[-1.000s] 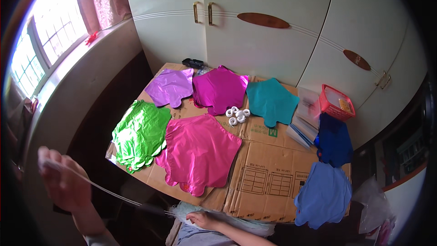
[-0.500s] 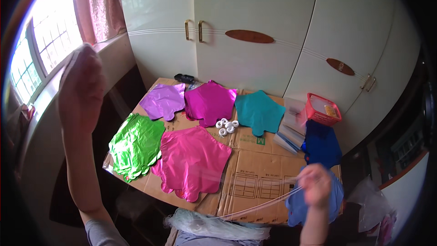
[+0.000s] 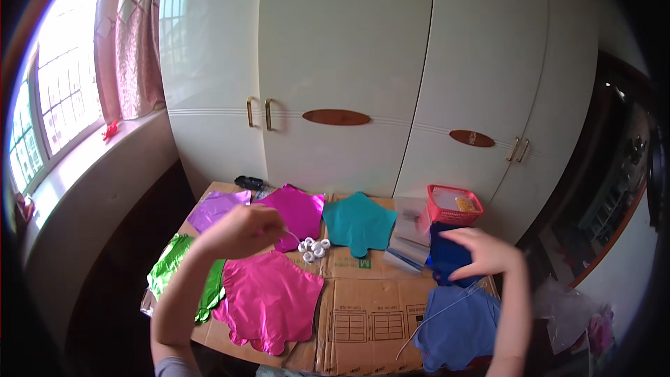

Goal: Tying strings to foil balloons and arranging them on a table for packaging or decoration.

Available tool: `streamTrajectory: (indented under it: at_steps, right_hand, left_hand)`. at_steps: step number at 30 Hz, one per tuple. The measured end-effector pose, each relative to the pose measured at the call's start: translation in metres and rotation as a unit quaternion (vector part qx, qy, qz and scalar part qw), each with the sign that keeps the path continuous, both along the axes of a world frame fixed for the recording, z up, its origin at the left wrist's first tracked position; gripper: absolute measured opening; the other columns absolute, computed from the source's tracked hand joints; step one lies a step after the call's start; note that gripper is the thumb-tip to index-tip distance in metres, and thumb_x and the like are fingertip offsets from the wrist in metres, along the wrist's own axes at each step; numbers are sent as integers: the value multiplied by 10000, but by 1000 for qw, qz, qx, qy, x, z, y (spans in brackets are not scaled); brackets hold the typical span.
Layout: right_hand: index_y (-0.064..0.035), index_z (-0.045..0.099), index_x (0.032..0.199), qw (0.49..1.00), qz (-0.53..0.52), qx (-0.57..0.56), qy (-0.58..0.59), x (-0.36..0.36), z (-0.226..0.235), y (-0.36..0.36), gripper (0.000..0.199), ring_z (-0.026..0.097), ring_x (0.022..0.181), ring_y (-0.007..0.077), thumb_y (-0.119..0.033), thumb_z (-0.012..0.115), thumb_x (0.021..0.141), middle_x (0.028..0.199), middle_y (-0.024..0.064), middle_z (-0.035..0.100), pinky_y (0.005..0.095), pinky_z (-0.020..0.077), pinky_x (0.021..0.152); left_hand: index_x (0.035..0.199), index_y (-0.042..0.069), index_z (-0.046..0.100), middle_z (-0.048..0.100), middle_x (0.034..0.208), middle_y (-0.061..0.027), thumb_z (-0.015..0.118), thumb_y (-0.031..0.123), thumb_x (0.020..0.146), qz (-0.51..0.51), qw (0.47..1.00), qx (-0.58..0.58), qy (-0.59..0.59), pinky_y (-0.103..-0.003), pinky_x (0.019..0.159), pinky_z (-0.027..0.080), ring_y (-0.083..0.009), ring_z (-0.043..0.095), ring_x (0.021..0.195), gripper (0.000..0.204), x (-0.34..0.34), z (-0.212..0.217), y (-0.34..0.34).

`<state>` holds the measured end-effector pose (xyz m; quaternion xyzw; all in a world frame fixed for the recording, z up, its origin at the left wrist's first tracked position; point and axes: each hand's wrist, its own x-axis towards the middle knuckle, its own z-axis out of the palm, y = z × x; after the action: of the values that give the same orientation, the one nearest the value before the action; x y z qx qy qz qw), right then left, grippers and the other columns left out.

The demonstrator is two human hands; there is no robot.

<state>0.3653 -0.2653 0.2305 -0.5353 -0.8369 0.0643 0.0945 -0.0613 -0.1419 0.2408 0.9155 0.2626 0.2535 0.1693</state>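
My left hand (image 3: 248,230) hovers over the far left part of the cardboard, its fingers pinched together. A short bit of thin white string (image 3: 294,234) trails from them toward a cluster of small white rings (image 3: 314,248). My right hand (image 3: 485,255) is open, thumb and fingers apart, above a dark blue foil sheet (image 3: 447,276) and a lighter blue star-shaped foil balloon (image 3: 457,324). Another white string (image 3: 436,313) lies loosely across the lighter blue one. Flat star-shaped foil balloons in pink (image 3: 272,300), green (image 3: 167,265), purple (image 3: 215,209), magenta (image 3: 296,209) and teal (image 3: 359,223) are spread out.
The cardboard-covered table (image 3: 377,300) stands before a white cabinet (image 3: 342,42). A red plastic basket (image 3: 453,213) and clear plastic packets (image 3: 410,241) sit at the back right. A black object (image 3: 249,183) lies at the back left, below the window side.
My left hand has come down and right from high by the window. My right hand has opened and let go of the strings, which now lie on the blue balloon. The view has tilted up.
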Motion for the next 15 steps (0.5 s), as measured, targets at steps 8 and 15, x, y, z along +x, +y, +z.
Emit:
streamTrajectory:
  at_steps: [8,15]
  right_hand:
    - [-7,421,1257,764,190,-97,609,-174,-96,62,515,546,843,113,-272,624,864,922,68,565,260,439,718]
    - [-39,610,865,680,68,-147,715,-146,-105,82,216,341,498,26,-229,528,927,571,-72,397,186,266,459]
  left_hand:
    - [840,30,611,609,737,-130,584,165,833,-144,985,27,-95,-359,624,486,-290,606,692,137,69,-49,7]
    - [940,-18,628,665,889,-74,556,172,892,-248,845,-418,-223,-261,722,466,-123,621,819,208,47,-91,15]
